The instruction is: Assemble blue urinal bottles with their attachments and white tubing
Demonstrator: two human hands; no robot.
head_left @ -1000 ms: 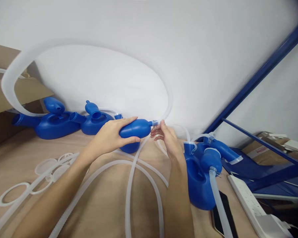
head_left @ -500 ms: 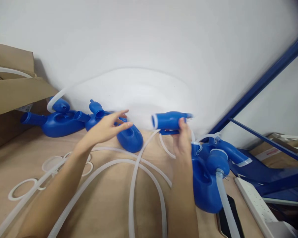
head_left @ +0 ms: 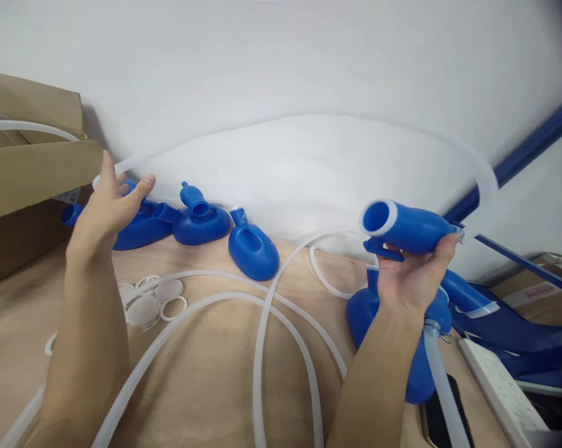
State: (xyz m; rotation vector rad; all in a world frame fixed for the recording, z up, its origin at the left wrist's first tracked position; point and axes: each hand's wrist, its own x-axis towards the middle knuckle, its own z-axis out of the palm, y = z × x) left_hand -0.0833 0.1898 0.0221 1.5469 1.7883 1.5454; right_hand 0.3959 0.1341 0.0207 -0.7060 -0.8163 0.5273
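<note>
Urinal funnel (head_left: 421, 227), blue: R hand (head_left: 409, 280) grips from below, prob. keeping rim (head_left: 393, 218) clear; L hand (head_left: 104, 208), fingers spread, by hose (head_left: 130, 163).

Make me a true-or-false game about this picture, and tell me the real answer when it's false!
1. The right hand holds a blue nozzle. True.
2. The left hand is gripping the phone. False: the phone lies on the table, and the left hand has its thumb spread out.
3. The power strip is white. True.
4. The hose arching above the table is red. False: that hose is whitish.
5. Pale discs lie on the table. True.
</note>
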